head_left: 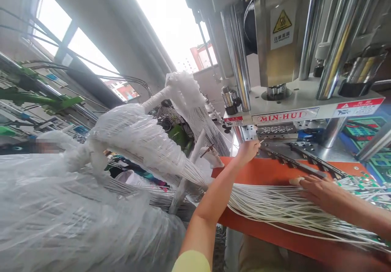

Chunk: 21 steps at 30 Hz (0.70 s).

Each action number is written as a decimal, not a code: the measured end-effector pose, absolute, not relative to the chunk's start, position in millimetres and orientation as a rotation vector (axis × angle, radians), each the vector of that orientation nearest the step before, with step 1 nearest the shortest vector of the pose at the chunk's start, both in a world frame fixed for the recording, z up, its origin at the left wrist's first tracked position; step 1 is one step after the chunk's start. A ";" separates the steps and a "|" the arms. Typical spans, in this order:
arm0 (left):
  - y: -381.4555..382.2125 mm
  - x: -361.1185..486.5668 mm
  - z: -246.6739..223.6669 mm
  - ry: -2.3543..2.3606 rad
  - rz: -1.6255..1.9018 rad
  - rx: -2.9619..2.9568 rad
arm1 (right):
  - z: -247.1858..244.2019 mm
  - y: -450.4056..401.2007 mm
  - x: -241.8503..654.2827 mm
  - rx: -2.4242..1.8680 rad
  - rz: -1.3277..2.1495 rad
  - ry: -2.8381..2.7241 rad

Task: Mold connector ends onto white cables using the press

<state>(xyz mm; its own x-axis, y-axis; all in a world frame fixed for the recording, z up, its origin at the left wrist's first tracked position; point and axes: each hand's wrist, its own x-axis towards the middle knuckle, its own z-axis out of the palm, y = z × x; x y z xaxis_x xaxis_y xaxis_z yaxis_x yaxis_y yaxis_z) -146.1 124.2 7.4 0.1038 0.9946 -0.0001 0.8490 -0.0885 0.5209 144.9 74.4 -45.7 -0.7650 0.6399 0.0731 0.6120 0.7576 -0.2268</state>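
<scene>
My left hand (248,152) reaches to the left front of the machine's lower mould area (276,130). Its fingers are pinched together around something thin and small that I cannot make out. Across the orange table (259,170) runs a wide bundle of white cables (269,205). On the upper edge of that bundle, toward the right, rests my right hand (319,190), its fingers stretched out and a pale cover (295,181) at one fingertip. Dark metal mould bars (293,160) lie between the machine and my right hand.
Plastic-wrapped cable bundles (137,137) hang on a wrapped stand at the left, above a large wrapped heap (76,219). Thick chrome posts (236,56) hold the press. Small green connector boards (366,184) lie among cable ends at the right. A person is partly visible far left.
</scene>
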 end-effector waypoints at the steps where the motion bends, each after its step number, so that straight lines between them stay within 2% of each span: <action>1: 126.8 -148.4 0.8 1.792 0.511 1.979 | -45.7 74.6 146.6 -1.005 0.321 -2.833; 11: 129.6 -147.9 -41.2 1.731 0.547 2.302 | -28.5 96.8 146.0 -1.047 0.624 -2.997; 18: 124.7 -157.4 -33.6 1.652 0.496 2.285 | 5.7 96.8 144.0 -1.007 0.673 -2.788; 21: 120.5 -159.3 -29.9 1.619 0.436 2.298 | 23.4 94.0 146.0 -1.095 0.856 -2.638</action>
<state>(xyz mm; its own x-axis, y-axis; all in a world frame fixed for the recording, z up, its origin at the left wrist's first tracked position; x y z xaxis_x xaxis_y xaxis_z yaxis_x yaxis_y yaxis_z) -159.3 120.5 -29.9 0.3205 0.9442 0.0760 0.8546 -0.3228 0.4067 146.0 94.0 23.4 -0.7191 0.6915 -0.0686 0.6002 0.5683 -0.5629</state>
